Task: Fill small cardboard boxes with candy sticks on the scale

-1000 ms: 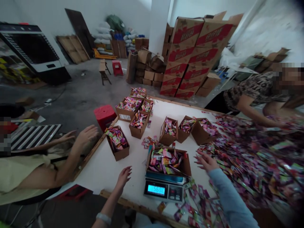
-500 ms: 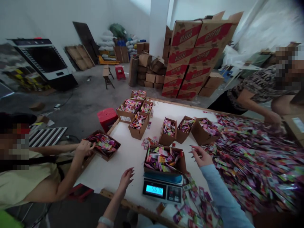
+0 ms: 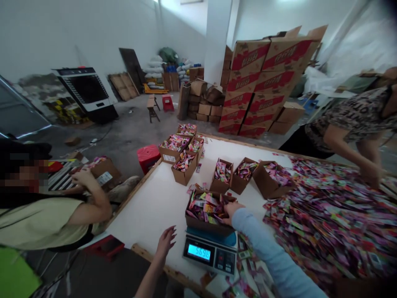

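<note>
An open cardboard box [image 3: 204, 221] full of small colourful packets stands on a digital scale [image 3: 209, 253] with a lit display. My right hand [image 3: 233, 210], in a light blue sleeve, is at the box's right end, its fingers bent down over the rim and packets; the fingertips are partly hidden, so whether they hold anything does not show. My left hand [image 3: 166, 241] hovers left of the scale, fingers apart and holding nothing. Loose packets [image 3: 248, 265] lie to the right of the scale.
Behind the scale stand three filled boxes [image 3: 221, 185], with more at the table's far left corner [image 3: 182, 176]. A large packet heap [image 3: 328, 215] covers the right side. A person at left holds a box [image 3: 107, 171]; another person's hand [image 3: 370, 176] touches the heap.
My right hand has moved left and down onto the box's right end. The person at left has taken a filled box off the table. The view has shifted slightly.
</note>
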The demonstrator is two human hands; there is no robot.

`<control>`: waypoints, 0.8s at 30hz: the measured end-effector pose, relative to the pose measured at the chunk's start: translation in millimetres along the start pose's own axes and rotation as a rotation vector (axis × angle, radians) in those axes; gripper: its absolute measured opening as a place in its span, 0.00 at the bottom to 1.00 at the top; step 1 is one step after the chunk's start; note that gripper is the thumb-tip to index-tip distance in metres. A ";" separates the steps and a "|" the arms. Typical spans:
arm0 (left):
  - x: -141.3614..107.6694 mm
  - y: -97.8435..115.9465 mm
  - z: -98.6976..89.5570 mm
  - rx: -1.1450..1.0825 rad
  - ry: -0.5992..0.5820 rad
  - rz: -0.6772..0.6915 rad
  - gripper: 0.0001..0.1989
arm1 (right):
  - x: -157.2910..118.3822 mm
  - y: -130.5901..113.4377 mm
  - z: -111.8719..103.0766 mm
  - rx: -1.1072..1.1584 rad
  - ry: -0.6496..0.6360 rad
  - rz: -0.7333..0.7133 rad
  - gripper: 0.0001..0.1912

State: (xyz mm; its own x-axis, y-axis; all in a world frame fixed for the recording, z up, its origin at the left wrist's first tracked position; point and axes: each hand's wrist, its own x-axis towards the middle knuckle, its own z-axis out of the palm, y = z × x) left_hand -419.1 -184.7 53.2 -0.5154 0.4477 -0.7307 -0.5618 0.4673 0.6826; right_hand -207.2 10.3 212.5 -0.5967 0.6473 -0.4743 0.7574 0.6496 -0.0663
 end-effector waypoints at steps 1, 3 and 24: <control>-1.7 -2.3 -1.4 -0.002 0.007 0.002 0.09 | 1.7 -1.4 3.3 -0.001 -0.004 -0.023 0.12; -4.7 -6.8 -4.4 -0.005 0.016 0.016 0.10 | 4.6 0.5 10.4 -0.008 0.001 -0.084 0.06; -10.2 -10.0 -19.1 -0.056 0.046 0.031 0.10 | 24.0 17.0 4.9 0.081 0.332 0.161 0.13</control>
State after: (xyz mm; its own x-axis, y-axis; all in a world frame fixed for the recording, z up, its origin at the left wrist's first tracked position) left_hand -420.6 -208.5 53.6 -0.5620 0.4250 -0.7096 -0.5794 0.4100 0.7045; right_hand -207.3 34.9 195.8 -0.5119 0.8411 -0.1745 0.8589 0.5042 -0.0893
